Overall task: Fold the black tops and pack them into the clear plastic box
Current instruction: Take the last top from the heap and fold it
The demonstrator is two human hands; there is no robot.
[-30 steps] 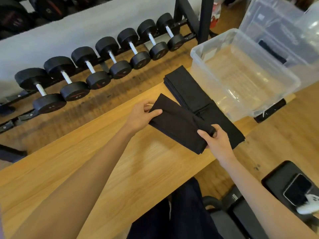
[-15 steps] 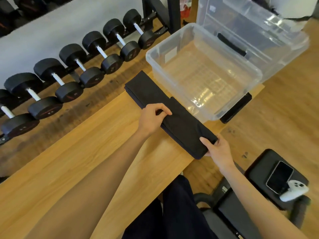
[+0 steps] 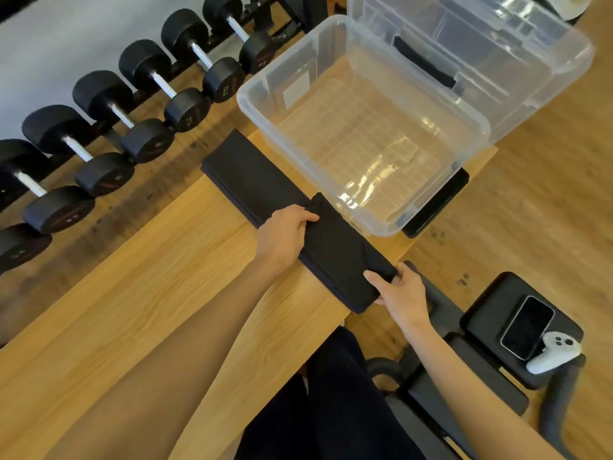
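Observation:
A folded black top (image 3: pixel 338 250) lies on the wooden table (image 3: pixel 159 280), just in front of the clear plastic box (image 3: pixel 391 224). My left hand (image 3: pixel 285 237) grips its far left corner with thumb and fingers. My right hand (image 3: pixel 398 290) pinches its near right end at the table's edge. Under and behind it a stack of folded black tops (image 3: pixel 245 171) stretches toward the table's far edge. The box holds nothing, and its lid (image 3: pixel 481 44) stands open behind it.
A rack of black dumbbells (image 3: pixel 109 127) runs along the floor beyond the table. To my right a black bench (image 3: pixel 491 313) carries a phone (image 3: pixel 527 327) and a white controller (image 3: pixel 554 355). My dark trousers (image 3: pixel 331 410) show below the table edge.
Both hands have slid the folded top to the right along the stack toward the box. The view has swung so the box now sits higher and more central.

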